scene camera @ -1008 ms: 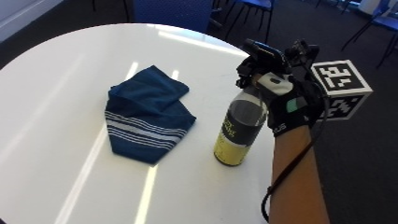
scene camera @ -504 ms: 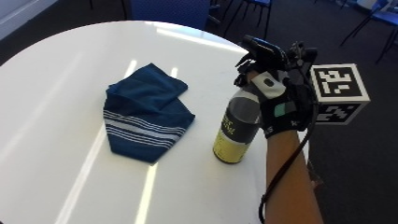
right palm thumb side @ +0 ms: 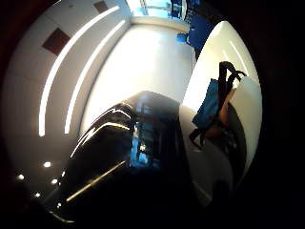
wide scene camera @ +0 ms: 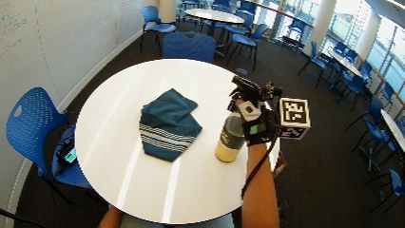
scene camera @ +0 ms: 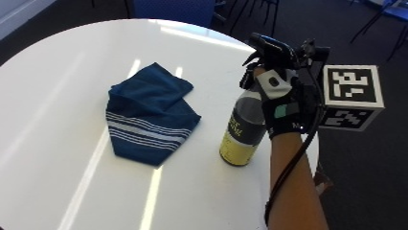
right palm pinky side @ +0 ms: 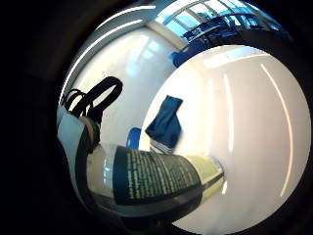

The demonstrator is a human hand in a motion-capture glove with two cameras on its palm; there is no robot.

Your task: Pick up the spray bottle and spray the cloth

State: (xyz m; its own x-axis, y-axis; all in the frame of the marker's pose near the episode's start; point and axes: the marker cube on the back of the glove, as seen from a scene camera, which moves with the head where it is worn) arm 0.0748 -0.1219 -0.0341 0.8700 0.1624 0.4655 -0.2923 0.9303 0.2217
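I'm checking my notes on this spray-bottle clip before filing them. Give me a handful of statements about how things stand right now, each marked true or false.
1. The spray bottle stands upright on the white table. True.
2. The gloved right hand is at the bottle's upper part, near the trigger head. True.
3. The blue cloth is draped over the bottle. False: it lies on the table beside the bottle, apart from it.
4. The cloth is plain blue all over. False: pale stripes cross one end.
5. The bottle's lower part is yellowish and its upper part dark. True.
6. The bottle lies on its side. False: its base rests on the table.
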